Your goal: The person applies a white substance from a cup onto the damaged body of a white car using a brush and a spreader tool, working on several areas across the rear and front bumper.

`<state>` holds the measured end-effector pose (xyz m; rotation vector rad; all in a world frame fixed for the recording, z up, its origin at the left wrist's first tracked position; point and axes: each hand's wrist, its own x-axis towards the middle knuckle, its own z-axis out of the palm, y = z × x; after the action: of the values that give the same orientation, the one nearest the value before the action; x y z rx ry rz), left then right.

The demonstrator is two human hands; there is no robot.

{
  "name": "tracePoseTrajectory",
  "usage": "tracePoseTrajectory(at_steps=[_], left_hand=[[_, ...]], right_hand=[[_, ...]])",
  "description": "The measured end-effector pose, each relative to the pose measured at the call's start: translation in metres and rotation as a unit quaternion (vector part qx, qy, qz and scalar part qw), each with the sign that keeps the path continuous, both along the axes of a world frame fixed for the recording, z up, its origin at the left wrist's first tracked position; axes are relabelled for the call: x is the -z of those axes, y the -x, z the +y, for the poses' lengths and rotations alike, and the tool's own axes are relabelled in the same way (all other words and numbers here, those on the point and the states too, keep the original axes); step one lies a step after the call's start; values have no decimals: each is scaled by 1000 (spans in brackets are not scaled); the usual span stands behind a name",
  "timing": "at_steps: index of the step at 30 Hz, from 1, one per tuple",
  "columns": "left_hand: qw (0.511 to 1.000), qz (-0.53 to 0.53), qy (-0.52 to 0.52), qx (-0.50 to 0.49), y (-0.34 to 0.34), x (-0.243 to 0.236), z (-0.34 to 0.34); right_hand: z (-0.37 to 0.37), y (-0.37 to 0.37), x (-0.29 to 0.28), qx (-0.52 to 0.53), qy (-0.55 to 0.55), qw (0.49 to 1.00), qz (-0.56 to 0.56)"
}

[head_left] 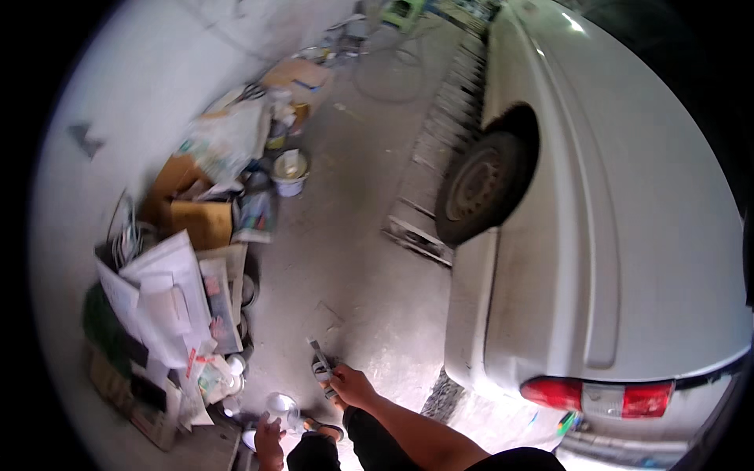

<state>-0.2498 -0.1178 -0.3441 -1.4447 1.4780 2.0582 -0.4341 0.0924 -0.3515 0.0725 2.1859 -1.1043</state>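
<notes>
Bare forearm [428,430] foremost, right hand [353,386] is clutching a scraper [317,350]; left hand [269,443], grip unclear, could tip a clear container [284,408] by nudging.

Person wears black trousers [378,438], plain; short black sleeve [518,461], right forearm [424,430] bare; dark open sandal [333,430]; left hand [269,443], right hand [352,385] without gloves.

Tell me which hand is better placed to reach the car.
Probably the right hand: it holds a flat-bladed tool and is nearer the white car; the left hand is farther, by a round container.
</notes>
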Motion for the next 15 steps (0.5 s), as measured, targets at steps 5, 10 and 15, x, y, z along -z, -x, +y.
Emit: tracePoseTrajectory(at_steps=[5, 10, 15], left_hand=[[993, 50, 45, 95, 108, -90, -2], [980, 98, -32, 168, 155, -110, -22], [946, 111, -55, 299, 211, -149, -21]], right_hand=[[40, 16, -64, 175, 61, 983, 10], [72, 10, -138, 307, 37, 949, -61], [102, -43, -164, 413, 37, 910, -3]])
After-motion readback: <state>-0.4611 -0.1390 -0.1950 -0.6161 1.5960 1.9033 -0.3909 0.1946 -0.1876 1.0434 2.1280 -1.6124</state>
